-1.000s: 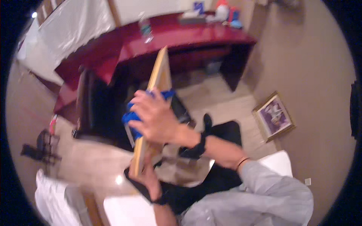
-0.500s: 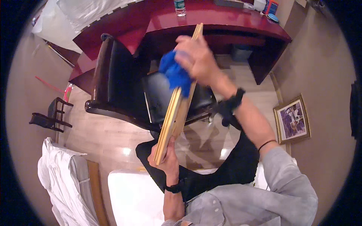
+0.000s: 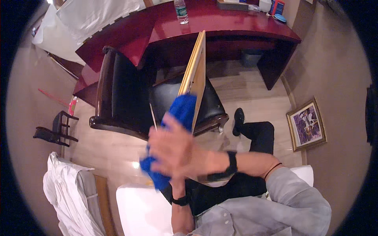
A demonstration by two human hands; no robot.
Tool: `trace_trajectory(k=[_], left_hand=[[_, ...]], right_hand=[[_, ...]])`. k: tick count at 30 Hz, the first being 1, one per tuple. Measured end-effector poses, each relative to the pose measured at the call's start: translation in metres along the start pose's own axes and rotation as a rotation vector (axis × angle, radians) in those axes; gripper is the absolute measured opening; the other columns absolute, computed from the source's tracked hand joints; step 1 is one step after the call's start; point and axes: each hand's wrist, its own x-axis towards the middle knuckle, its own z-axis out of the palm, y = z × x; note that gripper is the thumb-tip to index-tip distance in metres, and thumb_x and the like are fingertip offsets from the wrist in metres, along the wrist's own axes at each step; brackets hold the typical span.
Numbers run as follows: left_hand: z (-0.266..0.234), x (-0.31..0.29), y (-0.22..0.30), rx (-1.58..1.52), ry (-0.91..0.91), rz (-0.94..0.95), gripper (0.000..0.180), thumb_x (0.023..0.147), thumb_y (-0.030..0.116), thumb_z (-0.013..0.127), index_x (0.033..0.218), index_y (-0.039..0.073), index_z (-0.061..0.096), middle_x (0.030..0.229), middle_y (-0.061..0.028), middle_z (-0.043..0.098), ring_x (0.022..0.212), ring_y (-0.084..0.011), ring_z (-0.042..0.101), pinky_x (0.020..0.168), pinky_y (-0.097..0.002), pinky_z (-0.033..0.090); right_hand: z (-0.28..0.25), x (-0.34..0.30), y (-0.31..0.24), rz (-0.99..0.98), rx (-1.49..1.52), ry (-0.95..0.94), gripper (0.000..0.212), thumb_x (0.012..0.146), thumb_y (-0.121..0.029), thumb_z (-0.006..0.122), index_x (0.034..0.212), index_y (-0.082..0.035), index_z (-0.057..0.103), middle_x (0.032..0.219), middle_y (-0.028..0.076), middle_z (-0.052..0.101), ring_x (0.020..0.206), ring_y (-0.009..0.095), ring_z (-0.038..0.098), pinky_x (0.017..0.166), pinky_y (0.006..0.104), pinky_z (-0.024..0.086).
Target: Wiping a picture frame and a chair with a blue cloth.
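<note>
A gold-edged picture frame is held up nearly edge-on in front of me, its far end reaching toward the desk. A blue cloth drapes over the frame's near part. My right hand, smeared by motion, is closed around the cloth and presses it along the edge. Mostly hidden behind it is my left hand, which supports the frame's near end; its fingers do not show now, but the earlier frame shows them wrapped around that end.
Beyond the frame stand a black leather chair and a dark red desk with a water bottle. A framed picture leans on the right wall. At lower left are a white-covered piece and a small dark chair.
My right hand and the blue cloth have slid from the frame's far part down to its near end, now covering my left hand. The frame has turned slightly more upright.
</note>
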Motion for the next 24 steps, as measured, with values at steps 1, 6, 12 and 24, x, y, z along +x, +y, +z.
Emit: trace_trajectory(k=[1, 6, 12, 24], left_hand=[[-0.010, -0.002, -0.002, -0.002, 0.023, 0.003, 0.019, 0.076, 0.006, 0.081, 0.082, -0.002, 0.065, 0.064, -0.0016, 0.060, 0.058, -0.0069, 0.050, 0.055, -0.0237, 0.043], [-0.027, -0.025, -0.031, -0.054, 0.086, -0.045, 0.019, 0.076, 0.005, 0.081, 0.082, -0.003, 0.064, 0.065, -0.0027, 0.059, 0.060, -0.0078, 0.050, 0.057, -0.0246, 0.043], [-0.014, -0.011, -0.002, 0.055, 0.037, -0.011, 0.018, 0.075, 0.003, 0.082, 0.079, -0.004, 0.065, 0.067, -0.0019, 0.063, 0.059, -0.0060, 0.052, 0.058, -0.0221, 0.045], [-0.010, -0.034, -0.003, 0.035, -0.024, 0.067, 0.016, 0.077, 0.004, 0.079, 0.086, -0.006, 0.069, 0.076, -0.0111, 0.070, 0.066, -0.0142, 0.065, 0.062, -0.0262, 0.051]], right_hand=[[0.011, 0.000, -0.023, -0.008, 0.054, 0.027, 0.024, 0.070, -0.028, 0.065, 0.078, -0.006, 0.062, 0.081, 0.009, 0.054, 0.096, 0.029, 0.058, 0.105, 0.0620, 0.032], [-0.018, 0.017, 0.048, -0.139, -0.260, -0.013, 0.009, 0.070, -0.025, 0.061, 0.076, -0.019, 0.063, 0.081, 0.007, 0.056, 0.101, 0.030, 0.059, 0.100, 0.0655, 0.031], [-0.090, 0.059, 0.212, 0.021, -0.632, 0.083, 0.025, 0.094, -0.024, 0.051, 0.099, -0.002, 0.063, 0.107, 0.012, 0.062, 0.115, 0.034, 0.055, 0.103, 0.0490, 0.036], [-0.113, 0.073, 0.264, 0.728, 0.857, 0.642, 0.032, 0.093, -0.035, 0.057, 0.098, -0.005, 0.067, 0.083, 0.002, 0.067, 0.070, 0.014, 0.064, 0.066, 0.0282, 0.051]])
